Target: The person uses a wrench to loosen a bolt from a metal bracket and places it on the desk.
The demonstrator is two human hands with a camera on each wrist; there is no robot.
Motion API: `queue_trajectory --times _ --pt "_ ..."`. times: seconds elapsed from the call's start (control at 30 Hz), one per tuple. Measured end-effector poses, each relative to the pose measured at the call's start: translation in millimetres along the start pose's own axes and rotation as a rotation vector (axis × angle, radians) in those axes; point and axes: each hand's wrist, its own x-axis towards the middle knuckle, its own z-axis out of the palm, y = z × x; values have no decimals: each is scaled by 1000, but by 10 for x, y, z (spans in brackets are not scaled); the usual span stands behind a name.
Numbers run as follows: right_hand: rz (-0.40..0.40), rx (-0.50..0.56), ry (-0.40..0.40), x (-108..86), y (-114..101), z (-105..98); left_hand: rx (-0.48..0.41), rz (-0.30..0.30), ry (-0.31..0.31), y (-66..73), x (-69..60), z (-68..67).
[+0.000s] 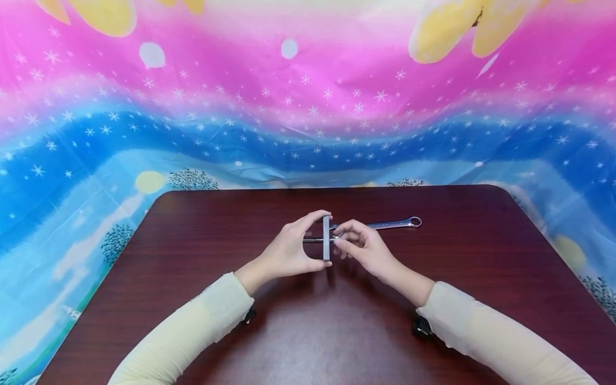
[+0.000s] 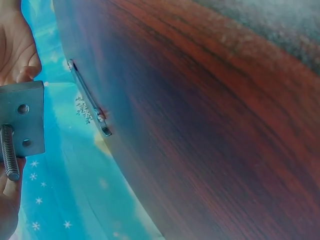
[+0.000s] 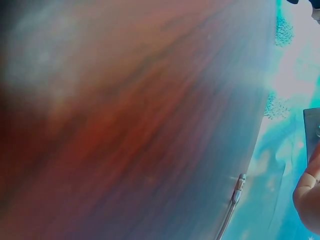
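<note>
Upright above the table is a grey metal plate (image 1: 326, 238), its opposite edges held between the thumb and fingers of my left hand (image 1: 289, 250). A threaded bolt (image 2: 9, 152) sticks out of the plate's left face, toward the left palm. Two round holes show beside it in the left wrist view. On the plate's other side, my right hand (image 1: 369, 250) pinches a small shiny metal part at the bolt's end; fingers hide most of it. The right wrist view catches only a corner of the plate (image 3: 312, 130) and part of the right hand (image 3: 307, 200).
Beyond the right hand a chrome wrench (image 1: 397, 223) lies on the dark wood table (image 1: 216, 224), ring end to the right, its other end partly hidden by the fingers. Behind the table hangs a pink and blue patterned cloth (image 1: 269, 101).
</note>
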Motion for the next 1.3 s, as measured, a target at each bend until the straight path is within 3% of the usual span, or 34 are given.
queue_trajectory --times 0.2,0.47,0.57,0.9,1.3 --pt "30 -17 13 28 -9 27 5 -3 0 -3 -8 -8" --pt "-72 -124 39 18 14 12 -9 -10 14 -20 3 -14" --pt "-70 -124 40 11 23 -11 -13 -8 8 -27 10 -7" --pt "-68 -101 -43 25 16 -38 -7 -19 -1 -27 -24 3" --pt "-115 -245 -23 28 2 -42 -1 -25 -3 -31 -37 -7"
